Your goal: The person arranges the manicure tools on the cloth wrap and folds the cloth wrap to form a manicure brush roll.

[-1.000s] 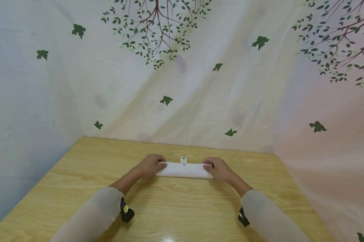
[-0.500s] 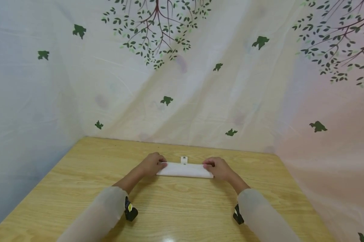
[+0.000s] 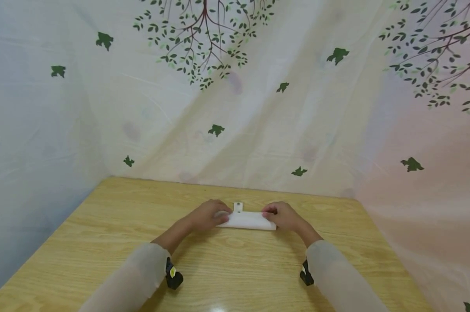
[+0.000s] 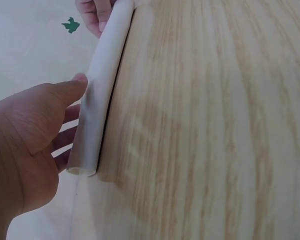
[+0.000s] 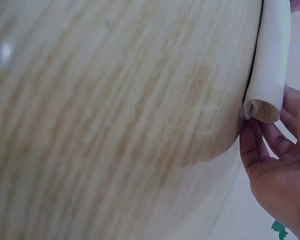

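A white roll (image 3: pixel 248 220) of soft, flat-looking material lies across the wooden table, with a small snap tab (image 3: pixel 238 207) sticking out from its far side. My left hand (image 3: pixel 209 215) holds the roll left of the tab, its thumb on the near face and fingers behind. In the left wrist view, the hollow left end of the roll (image 4: pixel 101 95) extends past that hand (image 4: pixel 32 125). At the other end, my right hand (image 3: pixel 285 216) grips the roll by thumb and fingers. The right wrist view has that hand (image 5: pixel 285 175) around the roll's open, coiled end (image 5: pixel 266 107).
The wooden tabletop (image 3: pixel 235 268) reaches back to a pale curtain (image 3: pixel 235 99) printed with branches and green birds. Black wrist cameras sit under both light sleeves (image 3: pixel 129 277).
My left hand has slid right along the roll, from its left end toward the tab. The right hand stays at the right end, and the roll has barely shifted.
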